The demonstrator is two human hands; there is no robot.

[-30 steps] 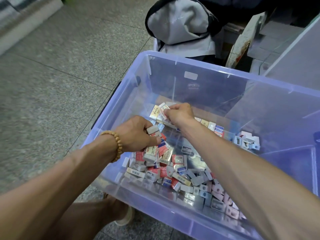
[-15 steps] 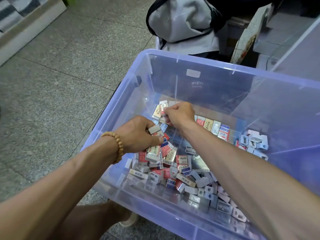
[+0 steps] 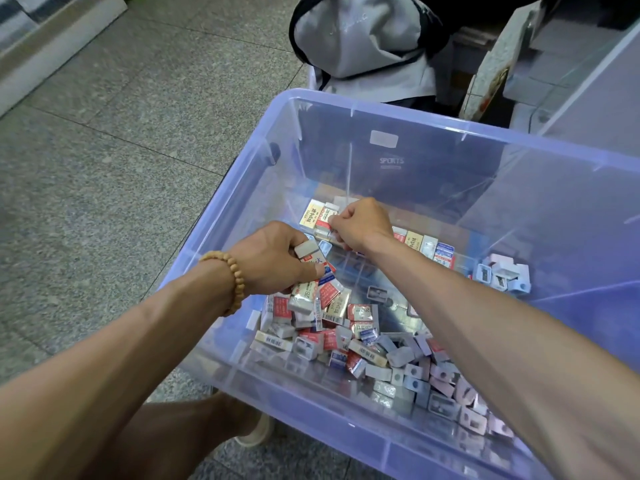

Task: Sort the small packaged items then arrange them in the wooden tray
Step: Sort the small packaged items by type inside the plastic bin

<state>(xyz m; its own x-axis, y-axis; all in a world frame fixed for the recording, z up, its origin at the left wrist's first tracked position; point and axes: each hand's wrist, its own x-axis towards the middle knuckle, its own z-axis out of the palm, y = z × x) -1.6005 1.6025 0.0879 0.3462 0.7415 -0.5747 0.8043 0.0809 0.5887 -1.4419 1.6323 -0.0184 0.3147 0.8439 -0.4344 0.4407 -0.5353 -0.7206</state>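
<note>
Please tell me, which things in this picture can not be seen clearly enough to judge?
- Wooden tray: head view shows none for certain.
- What the right hand pinches: its curled fingers hide it.
- Packets under the left hand: covered by the palm.
- Plastic bin: right side cut off by the frame edge.

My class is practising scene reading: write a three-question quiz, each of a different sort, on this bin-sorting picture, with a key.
1. True or false: the left hand holds several small packaged erasers.
2. Which wrist wears the beaded bracelet? A left, B right.
3. Fill in: the right hand sets a packet into the row of erasers at the ____ side of the clear plastic bin.

Key: 1 true; 2 A; 3 far.
</note>
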